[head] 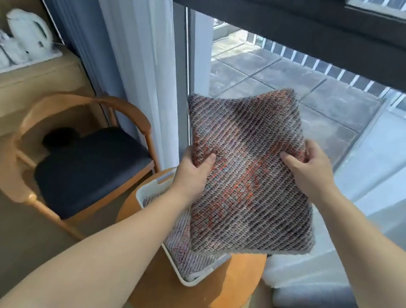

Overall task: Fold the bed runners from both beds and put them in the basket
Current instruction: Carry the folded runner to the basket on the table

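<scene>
**Item:** The folded runner (247,166), a grey and orange weave, is held in the air over the basket (155,185). It is not yet in the basket. Its lower edge appears to hang above the rim without touching it.

**Grip:** The left hand (193,172) pinches the near left edge, with the thumb on top and the fingers hidden beneath. The right hand (307,167) holds the right edge the same way. Both hands are closed on the cloth.

**Basket:** It is white and stands on a round table (225,306), with its left end near the table's edge. A second runner (189,259) already lies folded inside. A chair (83,161) stands just beside the table.

**Stage, as judged:** This is the final placing, and the task is close to done.

**Risks:**
1. The runner is turned askew to the basket and looks about as broad as the opening. If it is lowered like this, a corner may catch the rim and the fold may open.
2. The hold is on two edges only. If one hand lets go first, the layers could slide apart and spill over the side.
3. Pressing down at one end could tip the basket or push it toward the table's edge.
</scene>
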A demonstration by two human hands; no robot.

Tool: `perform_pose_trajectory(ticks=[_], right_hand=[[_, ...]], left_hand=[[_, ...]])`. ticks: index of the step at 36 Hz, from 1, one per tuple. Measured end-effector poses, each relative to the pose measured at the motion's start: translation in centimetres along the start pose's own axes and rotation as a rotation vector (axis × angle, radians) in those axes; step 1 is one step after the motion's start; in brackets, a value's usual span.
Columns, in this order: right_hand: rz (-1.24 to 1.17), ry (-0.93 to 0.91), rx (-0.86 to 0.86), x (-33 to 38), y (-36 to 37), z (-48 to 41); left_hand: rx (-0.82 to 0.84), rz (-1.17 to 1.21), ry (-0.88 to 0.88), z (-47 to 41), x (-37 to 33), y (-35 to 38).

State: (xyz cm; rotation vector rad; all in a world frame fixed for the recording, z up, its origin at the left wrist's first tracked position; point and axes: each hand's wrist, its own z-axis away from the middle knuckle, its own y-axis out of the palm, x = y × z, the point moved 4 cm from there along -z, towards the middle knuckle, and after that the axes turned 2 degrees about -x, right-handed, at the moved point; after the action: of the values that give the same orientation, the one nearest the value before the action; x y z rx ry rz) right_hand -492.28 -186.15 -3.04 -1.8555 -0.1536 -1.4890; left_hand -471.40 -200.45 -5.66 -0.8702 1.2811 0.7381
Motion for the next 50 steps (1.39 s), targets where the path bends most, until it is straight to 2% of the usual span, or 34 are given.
perform_pose_trajectory(ticks=[8,14,22,32,34,36,39,41,44,48,50], right_hand=[[0.061,0.128,0.262,-6.7,9.5,-2.8],[0.2,0.113,0.424,-11.1,16.7,-3.2],[0.306,0.092,0.568,-12.3,22.8,-3.7],[0.403,0.116,0.579,-17.0,27.6,-5.6],[0.504,-0.007,0.549,-17.0,27.8,-5.1],[0.665,-0.216,0.521,-16.8,28.0,-3.8],[0.822,-0.452,0.59,-17.2,28.5,-2.0],[0.899,-0.465,0.661,-18.5,28.5,-1.4],[0.997,-0.479,0.695,-19.8,27.6,-0.2],[1.085,-0.521,0.707,-21.3,25.8,2.1],[1.114,-0.525,0.731,-21.9,24.9,2.9]], left_hand=[[-0.1,-0.105,-0.266,-0.9,10.8,-2.6],[-0.191,-0.085,-0.448,-0.1,18.0,-4.6],[-0.321,-0.073,-0.627,0.3,24.2,-6.4],[-0.408,-0.241,-0.585,-1.6,26.7,-6.5],[-0.418,-0.309,-0.593,-1.4,27.0,-5.9],[-0.412,-0.437,-0.521,-1.0,26.6,-5.3],[-0.323,-0.792,-0.29,-1.6,25.9,-4.8],[-0.131,-0.984,-0.179,-2.3,26.0,-4.5],[0.17,-1.229,-0.161,-2.4,26.9,-4.2],[0.497,-1.321,0.017,0.3,27.3,-1.8],[0.606,-1.339,0.03,1.6,28.2,-1.2]])
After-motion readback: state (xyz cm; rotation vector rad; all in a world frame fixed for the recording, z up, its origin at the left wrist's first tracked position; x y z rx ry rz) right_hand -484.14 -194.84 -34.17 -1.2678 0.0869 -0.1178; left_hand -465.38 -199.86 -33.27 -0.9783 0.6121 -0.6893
